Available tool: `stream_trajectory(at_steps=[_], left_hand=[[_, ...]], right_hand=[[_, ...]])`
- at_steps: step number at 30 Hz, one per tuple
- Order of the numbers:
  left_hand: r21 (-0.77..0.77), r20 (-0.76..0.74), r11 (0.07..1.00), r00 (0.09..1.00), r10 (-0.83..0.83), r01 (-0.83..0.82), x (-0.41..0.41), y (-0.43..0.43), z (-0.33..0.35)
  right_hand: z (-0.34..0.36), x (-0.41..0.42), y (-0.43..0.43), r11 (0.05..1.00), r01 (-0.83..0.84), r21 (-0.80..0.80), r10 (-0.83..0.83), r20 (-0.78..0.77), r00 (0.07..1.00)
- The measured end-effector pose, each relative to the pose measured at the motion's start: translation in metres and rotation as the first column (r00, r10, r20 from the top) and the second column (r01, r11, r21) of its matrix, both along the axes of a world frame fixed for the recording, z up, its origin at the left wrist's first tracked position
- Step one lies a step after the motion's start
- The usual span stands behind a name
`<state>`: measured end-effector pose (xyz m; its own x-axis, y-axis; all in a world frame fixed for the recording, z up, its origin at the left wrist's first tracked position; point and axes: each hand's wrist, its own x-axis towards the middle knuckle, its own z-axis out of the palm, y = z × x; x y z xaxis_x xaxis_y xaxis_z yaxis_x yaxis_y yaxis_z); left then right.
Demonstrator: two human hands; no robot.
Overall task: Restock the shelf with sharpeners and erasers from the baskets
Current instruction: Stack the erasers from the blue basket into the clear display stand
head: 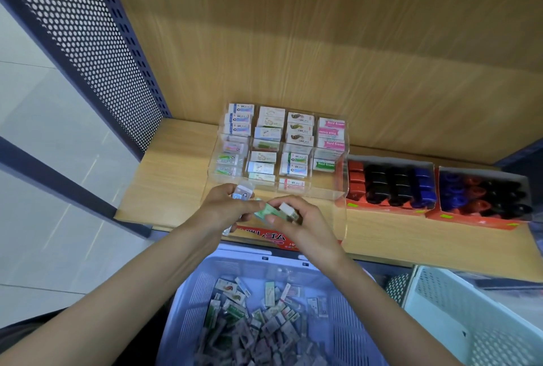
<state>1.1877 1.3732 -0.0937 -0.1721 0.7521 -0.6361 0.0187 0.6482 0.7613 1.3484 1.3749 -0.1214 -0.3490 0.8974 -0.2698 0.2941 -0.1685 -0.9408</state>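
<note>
In the middle of the frame the left hand (226, 207) gripped several wrapped erasers (242, 193). The right hand (296, 218) pinched a green eraser (264, 213), probably to sort them by kind for the clear organiser (329, 186) on the shelf (170, 177). The blue basket (191, 307) below held the rest.

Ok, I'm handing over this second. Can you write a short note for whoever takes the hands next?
Left hand: grips a clear-wrapped white eraser.
Right hand: pinches a green-sleeved eraser and a small white eraser.
Done: the clear acrylic divided organizer on the wooden shelf is mostly filled; its front-right compartment looks bare. The red cardboard boxes of sharpeners beside it look full.
Left: place the held erasers, then keep drawing from the pale blue plastic basket, which holds many more.
</note>
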Motion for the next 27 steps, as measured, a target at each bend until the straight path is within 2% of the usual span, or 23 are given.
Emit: stream_trajectory(at_steps=[4,7,10,17,21,24,26,27], left_hand=[[0.006,0.029,1.0,1.0,-0.007,0.007,0.01,-0.004,-0.003],[-0.012,0.02,0.999,0.999,-0.045,0.045,0.016,-0.006,-0.003],[-0.03,0.069,0.997,0.995,-0.067,0.069,0.018,-0.005,-0.001],[-0.031,0.089,0.995,0.992,-0.088,0.091,0.023,-0.004,-0.001],[-0.01,0.117,0.996,0.989,-0.085,0.087,0.023,-0.002,-0.001],[-0.017,0.111,0.997,0.991,-0.078,0.081,0.021,-0.002,-0.001],[-0.018,0.101,0.997,0.992,-0.079,0.081,0.02,-0.002,-0.001],[-0.016,0.097,0.997,0.992,-0.08,0.082,0.02,-0.002,-0.001]], right_hand=[[-0.008,0.009,-0.004,0.937,-0.11,0.33,-0.008,0.335,0.942],[-0.02,0.035,0.0,0.913,-0.107,0.394,-0.1,0.469,0.878],[-0.036,0.066,0.007,0.879,-0.097,0.467,-0.236,0.604,0.761],[-0.059,0.066,0.033,0.79,-0.387,0.476,-0.317,0.857,0.406],[-0.064,0.058,0.044,0.807,-0.438,0.395,-0.306,0.916,0.261],[-0.069,0.059,0.042,0.815,-0.452,0.364,-0.278,0.928,0.246],[-0.071,0.063,0.04,0.797,-0.456,0.396,-0.284,0.912,0.294],[-0.071,0.066,0.039,0.783,-0.447,0.432,-0.291,0.89,0.35]])
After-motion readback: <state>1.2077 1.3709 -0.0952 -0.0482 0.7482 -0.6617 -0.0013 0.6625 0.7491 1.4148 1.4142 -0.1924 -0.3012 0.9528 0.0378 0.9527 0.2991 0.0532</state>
